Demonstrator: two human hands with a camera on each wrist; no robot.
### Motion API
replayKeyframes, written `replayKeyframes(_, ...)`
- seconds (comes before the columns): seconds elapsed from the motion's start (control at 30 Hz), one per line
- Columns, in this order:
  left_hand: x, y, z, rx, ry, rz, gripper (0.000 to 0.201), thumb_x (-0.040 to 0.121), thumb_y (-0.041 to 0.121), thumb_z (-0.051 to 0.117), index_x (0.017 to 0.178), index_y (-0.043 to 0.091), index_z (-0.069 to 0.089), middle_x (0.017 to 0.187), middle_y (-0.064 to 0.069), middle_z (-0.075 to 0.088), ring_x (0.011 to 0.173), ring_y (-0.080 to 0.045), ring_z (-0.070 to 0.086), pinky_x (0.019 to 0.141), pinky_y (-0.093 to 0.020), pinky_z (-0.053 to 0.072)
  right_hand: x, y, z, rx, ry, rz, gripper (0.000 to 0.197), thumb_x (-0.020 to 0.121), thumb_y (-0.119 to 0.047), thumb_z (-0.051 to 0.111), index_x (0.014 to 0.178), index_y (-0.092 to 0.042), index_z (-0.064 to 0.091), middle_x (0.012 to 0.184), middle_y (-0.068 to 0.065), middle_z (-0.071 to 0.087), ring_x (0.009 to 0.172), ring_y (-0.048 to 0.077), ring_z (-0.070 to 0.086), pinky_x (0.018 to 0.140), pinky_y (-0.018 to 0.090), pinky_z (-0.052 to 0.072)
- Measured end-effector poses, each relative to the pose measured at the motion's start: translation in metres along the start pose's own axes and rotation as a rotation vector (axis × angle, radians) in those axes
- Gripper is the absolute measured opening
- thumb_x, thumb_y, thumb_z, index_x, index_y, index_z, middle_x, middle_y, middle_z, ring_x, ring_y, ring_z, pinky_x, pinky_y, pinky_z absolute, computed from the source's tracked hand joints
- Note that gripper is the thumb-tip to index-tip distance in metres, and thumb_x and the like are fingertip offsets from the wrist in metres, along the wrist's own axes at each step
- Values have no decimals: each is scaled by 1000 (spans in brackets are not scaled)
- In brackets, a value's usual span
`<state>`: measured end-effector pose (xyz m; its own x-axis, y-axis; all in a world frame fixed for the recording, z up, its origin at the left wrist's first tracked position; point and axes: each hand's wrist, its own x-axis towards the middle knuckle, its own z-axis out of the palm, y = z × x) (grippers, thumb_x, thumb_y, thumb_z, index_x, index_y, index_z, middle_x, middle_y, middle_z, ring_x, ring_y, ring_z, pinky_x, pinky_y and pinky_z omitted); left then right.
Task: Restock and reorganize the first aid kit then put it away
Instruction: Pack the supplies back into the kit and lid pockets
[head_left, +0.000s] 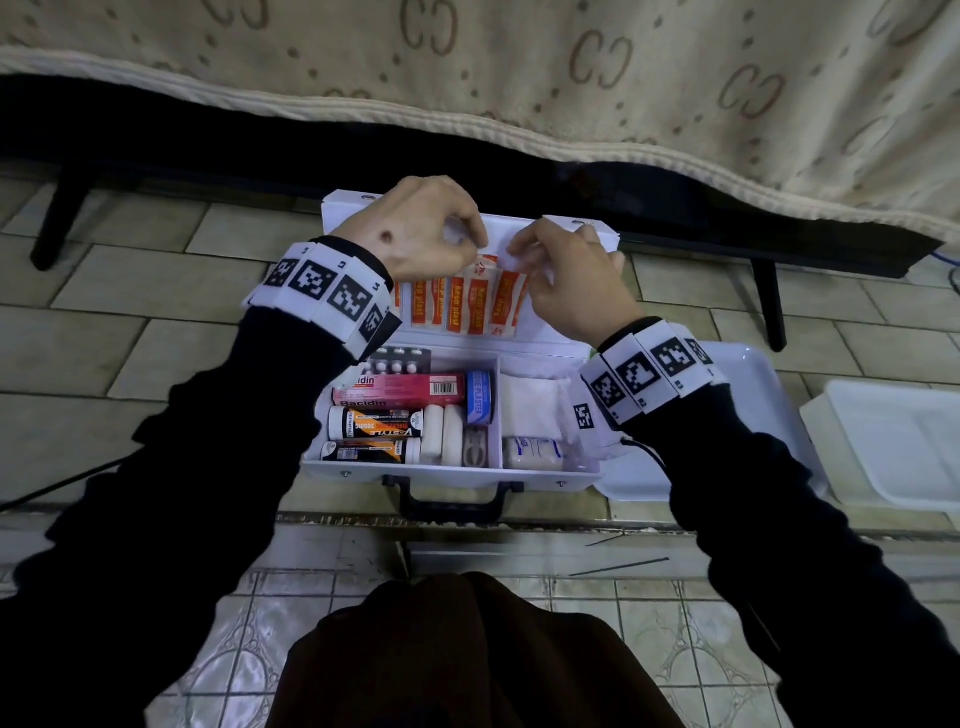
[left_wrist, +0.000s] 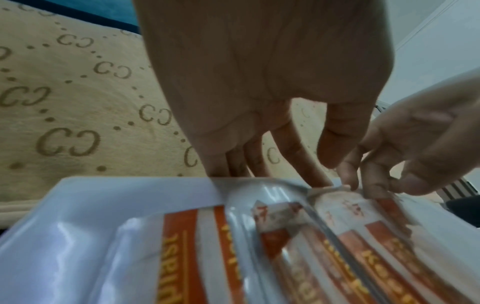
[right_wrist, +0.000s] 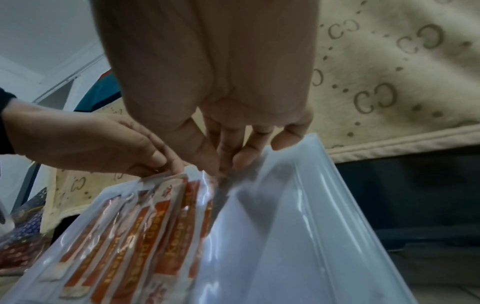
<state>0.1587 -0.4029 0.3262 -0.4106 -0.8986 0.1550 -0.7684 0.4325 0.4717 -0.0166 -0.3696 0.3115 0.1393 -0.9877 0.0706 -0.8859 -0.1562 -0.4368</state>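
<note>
Pinching the top edge of the clear sleeve of plasters (head_left: 457, 306), the left hand (head_left: 415, 234) and right hand (head_left: 571, 280) meet at the open lid of the first aid kit (head_left: 550, 322); thin, floppy, slippery film, probably best held by that edge.

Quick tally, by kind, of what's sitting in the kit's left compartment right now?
Blister pack: 1
Bacidin box: 1
Orange-black tubes: 2
White rolls: 2
Blue plaster roll: 1
Small metal item, unclear: 1
Total: 8
</note>
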Motion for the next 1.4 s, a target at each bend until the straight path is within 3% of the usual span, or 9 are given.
replayKeyframes(0.2, 6, 3, 6, 52, -26, -12, 29, 92, 27, 51, 95, 6, 71, 124, -3, 54, 116, -13, 45, 86, -15, 25, 3, 14, 0, 179, -3, -57, 46, 75, 2, 35, 110, -21, 55, 93, -14, 64, 111, 23, 50, 95, 46, 40)
replayKeyframes(0.37, 4, 0, 6, 65, -34, -23, 25, 90, 19, 49, 99, 12, 71, 134, -2, 47, 123, -14, 43, 92, -19, 26, -7, 53, -24, 303, 368, 151, 30, 81, 3, 44, 98, -9, 65, 96, 0, 69, 93, 17, 62, 81, 21, 43)
replayKeyframes(0.53, 5, 0, 4, 76, -63, -60, 26, 90, 22, 49, 99, 15, 72, 136, 1, 46, 124, -16, 43, 97, -25, 31, -25, 113, -28, -160, -182, 474, 18, 86, -8, 59, 101, -5, 69, 108, 12, 68, 102, 26, 61, 87, 25, 45)
replayKeyframes(0.67, 7, -1, 4, 56, -103, -91, 33, 93, 30, 45, 101, 12, 71, 137, 4, 44, 125, -15, 41, 94, -23, 28, -33, 127, 1, -103, -269, 521, 28, 80, -14, 70, 108, -9, 66, 115, 12, 64, 100, 24, 59, 82, 27, 44)
replayKeyframes(0.97, 5, -1, 3, -44, -85, -120, 40, 98, 29, 38, 96, 14, 74, 132, 8, 49, 117, -7, 43, 92, -21, 28, -35, 133, 27, -245, -152, 490, 34, 80, -27, 71, 112, -17, 62, 120, 11, 56, 119, 30, 45, 97, 44, 43)
replayKeyframes(1.07, 5, -1, 2, -61, -89, -126, 38, 97, 27, 38, 93, 15, 74, 131, 9, 49, 112, -4, 43, 91, -21, 29, -36, 133, 17, -142, -104, 503, 22, 77, -25, 74, 94, -22, 60, 110, 8, 65, 105, 26, 55, 91, 39, 46)
replayKeyframes(1.2, 5, 1, 0, -116, -111, -150, 42, 98, 27, 34, 91, 13, 73, 125, 11, 53, 107, -1, 42, 89, -21, 29, -34, 115, -19, 107, 94, 420, 19, 85, -20, 67, 99, -10, 61, 88, 7, 62, 70, 18, 53, 53, 22, 39)
replayKeyframes(1.3, 4, 4, -1, -141, -128, -148, 52, 101, 33, 27, 91, 11, 73, 129, 4, 55, 116, -8, 45, 93, -23, 30, -22, 94, -51, 187, 365, 277, 22, 89, -22, 58, 106, -10, 62, 98, 14, 64, 78, 22, 58, 66, 31, 49)
replayKeyframes(1.4, 2, 5, -3, -174, -138, -146, 64, 102, 39, 18, 93, 8, 73, 130, -2, 57, 117, -10, 46, 92, -25, 29, -9, 60, -58, 314, 228, 66, 18, 91, -11, 49, 108, -14, 56, 104, 15, 60, 65, 15, 62, 61, 39, 57)
